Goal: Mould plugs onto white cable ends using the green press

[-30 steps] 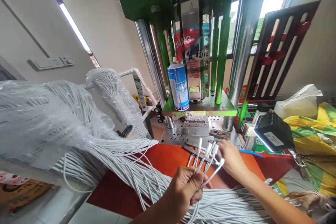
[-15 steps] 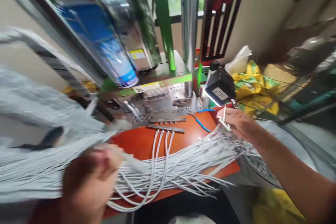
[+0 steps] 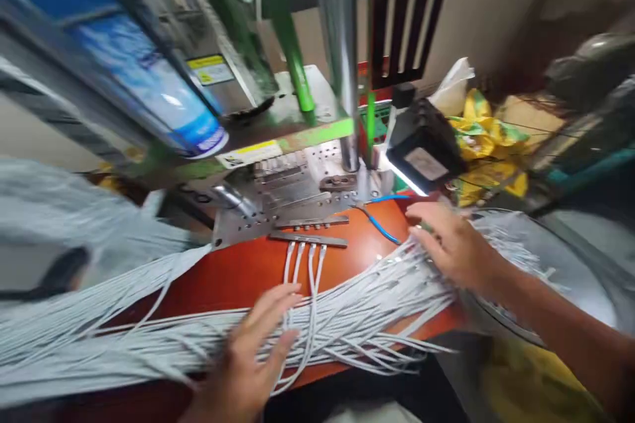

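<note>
My left hand (image 3: 258,350) is over a thick bundle of white cables (image 3: 357,304), beside the few cables that loop up to a metal bar. Its thumb and fingers are apart with nothing between them. Four-in-a-row connectors plug into that slim metal bar (image 3: 308,239), which lies on the orange-red tabletop (image 3: 238,277). A second slim bar (image 3: 312,222) lies just behind it. At the right end of the bundle, my right hand (image 3: 451,244) hovers by or touches the cable ends, fingers apart. Whether it touches them cannot be told.
A press machine with a green-edged plate (image 3: 317,135) stands behind the bars. Blue-handled pliers (image 3: 380,225) lie near a black lamp (image 3: 426,152). To the right stands a round metal basin (image 3: 590,277) with white pieces. A second cable bundle (image 3: 99,304) lies left.
My left hand has moved right and opened from a blurred closed shape. The small white pieces at my right fingers no longer show there. The view has shifted.
</note>
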Action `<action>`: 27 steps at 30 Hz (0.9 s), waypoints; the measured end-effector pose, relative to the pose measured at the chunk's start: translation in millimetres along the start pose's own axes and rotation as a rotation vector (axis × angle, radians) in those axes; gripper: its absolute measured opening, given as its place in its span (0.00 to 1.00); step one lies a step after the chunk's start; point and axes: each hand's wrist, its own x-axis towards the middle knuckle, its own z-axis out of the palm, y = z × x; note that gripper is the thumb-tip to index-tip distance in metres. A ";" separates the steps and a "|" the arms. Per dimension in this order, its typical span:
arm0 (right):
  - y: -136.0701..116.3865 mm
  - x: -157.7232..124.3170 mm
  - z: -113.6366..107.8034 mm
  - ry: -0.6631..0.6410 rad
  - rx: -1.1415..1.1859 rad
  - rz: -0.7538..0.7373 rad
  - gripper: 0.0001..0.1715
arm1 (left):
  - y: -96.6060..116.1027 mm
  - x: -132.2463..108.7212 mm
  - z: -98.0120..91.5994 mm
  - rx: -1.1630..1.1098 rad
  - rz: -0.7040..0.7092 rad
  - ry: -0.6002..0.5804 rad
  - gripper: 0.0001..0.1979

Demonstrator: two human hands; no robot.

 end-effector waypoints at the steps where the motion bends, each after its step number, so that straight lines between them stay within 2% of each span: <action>1: -24.5 11.0 17.8 -0.054 0.027 -0.129 0.19 | 1.0 1.1 5.6 0.052 0.041 -0.070 0.17; 3: -63.8 26.7 52.0 -0.162 0.003 -0.263 0.18 | 1.8 7.1 17.0 0.147 0.067 -0.161 0.21; 5: -86.8 37.2 82.7 -0.201 -0.086 -0.264 0.17 | 1.6 16.8 26.2 0.224 0.038 -0.168 0.24; 8: -95.9 47.4 114.9 -0.164 -0.154 -0.227 0.17 | 0.8 31.4 33.4 0.280 -0.005 -0.099 0.29; 10: -92.4 51.3 124.0 -0.149 -0.086 -0.221 0.16 | -1.0 36.4 35.8 0.283 -0.041 -0.059 0.27; 13: -81.3 57.0 119.7 -0.140 0.107 -0.200 0.14 | -7.1 32.0 41.6 0.275 0.014 -0.034 0.19; 16: -68.6 72.9 102.4 -0.078 0.256 -0.198 0.15 | -15.1 24.1 49.3 0.333 0.288 0.076 0.22; 18: -63.5 94.7 90.3 -0.002 0.303 -0.227 0.15 | -18.4 29.9 48.1 0.373 0.422 0.168 0.22; 20: -63.5 127.1 82.7 0.073 0.317 -0.255 0.16 | -19.1 50.5 37.3 0.358 0.426 0.183 0.18; 23: -71.6 189.5 83.7 0.137 0.326 -0.234 0.22 | -21.9 102.3 9.8 0.270 0.367 0.151 0.15; 25: -78.7 231.3 90.4 0.140 0.337 -0.210 0.24 | -29.3 138.8 -5.5 0.232 0.341 0.170 0.16; 27: -84.4 265.0 97.4 0.119 0.345 -0.210 0.23 | -40.4 166.9 -12.9 0.209 0.309 0.194 0.17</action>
